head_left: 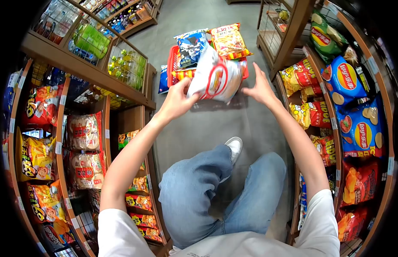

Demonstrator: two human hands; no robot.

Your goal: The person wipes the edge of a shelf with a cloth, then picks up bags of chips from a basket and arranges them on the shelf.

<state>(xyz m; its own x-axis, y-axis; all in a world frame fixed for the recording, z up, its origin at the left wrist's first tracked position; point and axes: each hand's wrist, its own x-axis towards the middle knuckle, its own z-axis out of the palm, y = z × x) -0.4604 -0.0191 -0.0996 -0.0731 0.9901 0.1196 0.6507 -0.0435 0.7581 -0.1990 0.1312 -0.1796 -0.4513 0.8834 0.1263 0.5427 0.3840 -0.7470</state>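
Observation:
A white snack bag with a red oval emblem hangs tilted over the near side of a red shopping basket. My left hand is closed on the bag's lower left edge. To the right of the bag, my right hand is open with thumb and fingers apart, holding nothing. In the basket lie a blue snack bag and a cream and red snack bag, heaped above its rim. Another blue packet shows at the basket's left side. The white bag hides part of the basket.
Shelves of snack bags flank me closely, with rice cracker bags on the left and blue chip bags on the right. A wooden rack of bottles stands at the front left. My bent knees are below the basket, over the grey floor.

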